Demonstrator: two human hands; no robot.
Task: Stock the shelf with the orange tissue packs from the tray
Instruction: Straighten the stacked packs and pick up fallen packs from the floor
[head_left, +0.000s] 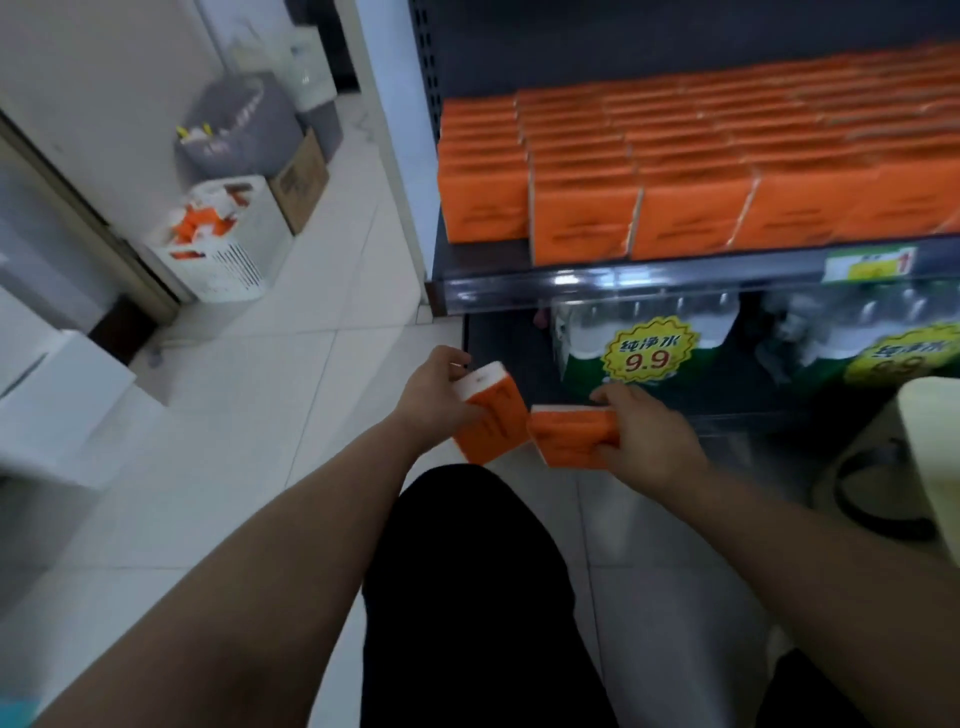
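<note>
Left hand (436, 397) curled tight around one orange tissue pack (493, 415), right hand (649, 439) gripping a second pack (569, 434). That is how I see it through the head camera. Both packs are held low in front of the shelving, above the person's black trousers (467, 597). Their inner corners are touching or all but touching, and I cannot tell which.

Farther off and to the right, the shelf (597, 286) carries rows of matching orange packs (675, 171) standing upright, front to back. A gap shows at its near left corner, where the leftmost row sits farther back than the others. A yellow-and-green price label (872, 262) is fixed to the clear front rail. Below it stand wrapped bundles of bottled water (644, 338) with a 9.9 sticker.

Far left on the tiled floor (291, 405), well apart from both hands, a white slotted tray (228, 270) holds more orange packs, beside a cardboard box (301, 182) and a grey bin (234, 124).
</note>
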